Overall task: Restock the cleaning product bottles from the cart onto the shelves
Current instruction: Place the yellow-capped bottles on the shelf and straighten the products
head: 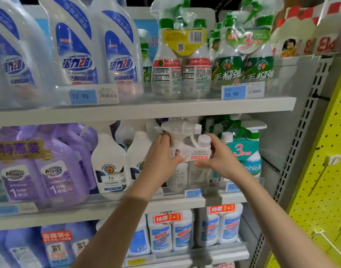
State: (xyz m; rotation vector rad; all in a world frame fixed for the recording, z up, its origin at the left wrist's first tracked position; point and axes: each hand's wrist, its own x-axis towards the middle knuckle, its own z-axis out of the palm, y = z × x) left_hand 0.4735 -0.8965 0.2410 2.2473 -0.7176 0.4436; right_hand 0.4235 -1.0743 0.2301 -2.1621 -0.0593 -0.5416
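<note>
Both hands [162, 153] [218, 157] grip the spray-bottle pack [187, 149].

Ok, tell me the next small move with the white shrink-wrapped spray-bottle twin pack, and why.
Probably ease it back and let go: the left hand and right hand both grip the white spray-bottle twin pack, its base seemingly behind the clear plastic shelf rail.
</note>
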